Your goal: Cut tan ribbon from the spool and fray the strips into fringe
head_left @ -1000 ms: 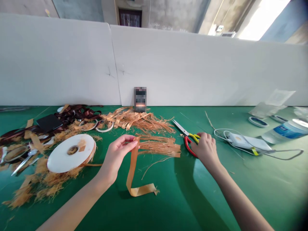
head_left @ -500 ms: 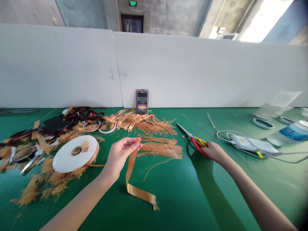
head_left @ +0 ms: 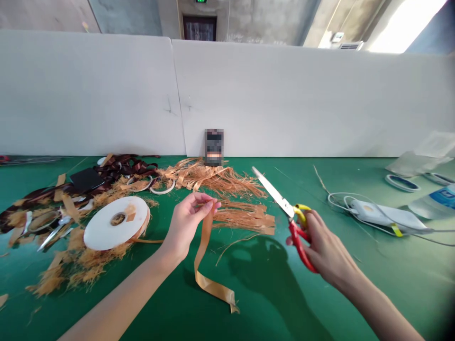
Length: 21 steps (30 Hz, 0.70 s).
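My left hand (head_left: 188, 226) pinches a tan satin ribbon (head_left: 205, 265) between thumb and fingers, and the ribbon hangs down and curls onto the green mat. This ribbon runs near a white-sided ribbon spool (head_left: 115, 222) lying flat to the left of my hand. My right hand (head_left: 329, 251) grips red-and-yellow-handled scissors (head_left: 277, 195) above the mat, blades closed and pointing up and left. Beyond the blade tips lies a bundle of frayed tan ribbon strips (head_left: 245, 218), and a second frayed heap (head_left: 213, 180) sits behind it.
Dark brown ribbon (head_left: 124, 166), a black pouch (head_left: 87, 180) and silver scissors (head_left: 53, 239) lie among frayed scraps at left. A white charger with cable (head_left: 377, 213), tape rings (head_left: 401, 183) and a water bottle (head_left: 435, 203) lie at right. A white partition (head_left: 284, 94) backs the green mat.
My right hand has lifted the scissors off the mat and turned the blades upward. My left hand still pinches the ribbon, and the view has shifted slightly.
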Available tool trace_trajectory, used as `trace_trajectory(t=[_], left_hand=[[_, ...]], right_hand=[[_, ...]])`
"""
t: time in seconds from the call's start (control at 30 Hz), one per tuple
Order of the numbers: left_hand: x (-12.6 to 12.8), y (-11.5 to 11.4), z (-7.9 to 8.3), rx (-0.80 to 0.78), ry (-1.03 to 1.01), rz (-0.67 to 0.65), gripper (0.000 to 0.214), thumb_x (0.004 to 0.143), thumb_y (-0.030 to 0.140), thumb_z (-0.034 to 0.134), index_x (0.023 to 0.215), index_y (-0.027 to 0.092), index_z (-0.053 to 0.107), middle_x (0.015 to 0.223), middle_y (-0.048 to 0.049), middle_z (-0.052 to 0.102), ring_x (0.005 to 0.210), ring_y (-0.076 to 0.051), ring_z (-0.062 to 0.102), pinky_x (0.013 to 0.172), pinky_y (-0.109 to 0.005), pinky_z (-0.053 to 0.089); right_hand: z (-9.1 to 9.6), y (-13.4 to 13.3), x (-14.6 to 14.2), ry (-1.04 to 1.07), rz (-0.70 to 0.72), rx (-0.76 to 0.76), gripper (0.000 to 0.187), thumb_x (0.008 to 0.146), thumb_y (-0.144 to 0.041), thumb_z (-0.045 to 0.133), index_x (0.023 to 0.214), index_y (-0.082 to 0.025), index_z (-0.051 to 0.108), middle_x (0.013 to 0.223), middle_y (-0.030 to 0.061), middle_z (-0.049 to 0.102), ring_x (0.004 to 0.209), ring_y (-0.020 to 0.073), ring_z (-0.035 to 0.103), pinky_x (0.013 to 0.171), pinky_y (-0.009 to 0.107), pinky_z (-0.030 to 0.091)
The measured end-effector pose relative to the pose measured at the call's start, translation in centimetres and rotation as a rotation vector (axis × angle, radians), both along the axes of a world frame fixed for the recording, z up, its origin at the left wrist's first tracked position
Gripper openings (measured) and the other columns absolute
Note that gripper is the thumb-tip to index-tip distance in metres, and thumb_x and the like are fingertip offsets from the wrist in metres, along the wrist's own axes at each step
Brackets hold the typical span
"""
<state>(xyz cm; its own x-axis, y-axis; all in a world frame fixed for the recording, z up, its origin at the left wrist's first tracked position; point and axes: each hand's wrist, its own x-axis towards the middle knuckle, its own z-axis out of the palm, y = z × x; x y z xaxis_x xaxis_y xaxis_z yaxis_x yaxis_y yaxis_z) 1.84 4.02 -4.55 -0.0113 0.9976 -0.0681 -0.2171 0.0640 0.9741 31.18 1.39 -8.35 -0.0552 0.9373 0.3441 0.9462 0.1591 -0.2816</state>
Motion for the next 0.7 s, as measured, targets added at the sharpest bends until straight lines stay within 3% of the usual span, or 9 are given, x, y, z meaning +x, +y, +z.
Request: trace_trajectory(t=[0.13, 0.43, 0.7], left_hand=[[0.3, 0.1, -0.1, -0.008, -0.088, 0.009, 0.015, 0.075, 0.02, 0.073, 0.085, 0.016, 0.063, 0.084, -0.0034, 0.074, 0.084, -0.016, 0.069, 0.085, -0.028, 0.051], [0.6, -0.3, 0.4, -0.067, -0.199, 0.063, 0.022, 0.068, 0.016, 0.078, 0.089, 0.016, 0.07, 0.08, -0.0005, 0.073, 0.078, -0.011, 0.067, 0.071, -0.019, 0.051], [0.4, -0.4, 0.2, -0.095, -0.185, 0.081, 0.018, 0.068, 0.018, 0.078, 0.085, 0.017, 0.072, 0.079, -0.001, 0.074, 0.076, -0.01, 0.067, 0.068, -0.018, 0.05]], right_hand=[[1.0, -1.9, -3.9, -0.088, 0.213, -0.105, 0.035, 0.082, -0.051, 0.053, 0.096, -0.023, 0.035, 0.093, 0.0086, 0.058, 0.052, 0.017, 0.058, 0.048, 0.031, 0.049], [0.5, -2.0, -5.3, -0.258, 0.206, 0.0, 0.035, 0.081, -0.049, 0.051, 0.094, -0.02, 0.037, 0.1, 0.0143, 0.062, 0.054, 0.0203, 0.064, 0.041, 0.03, 0.045], [0.7, -2.1, -5.9, -0.268, 0.231, -0.015, 0.032, 0.085, -0.049, 0.048, 0.093, -0.021, 0.037, 0.095, 0.0103, 0.061, 0.045, 0.0162, 0.059, 0.039, 0.029, 0.043]])
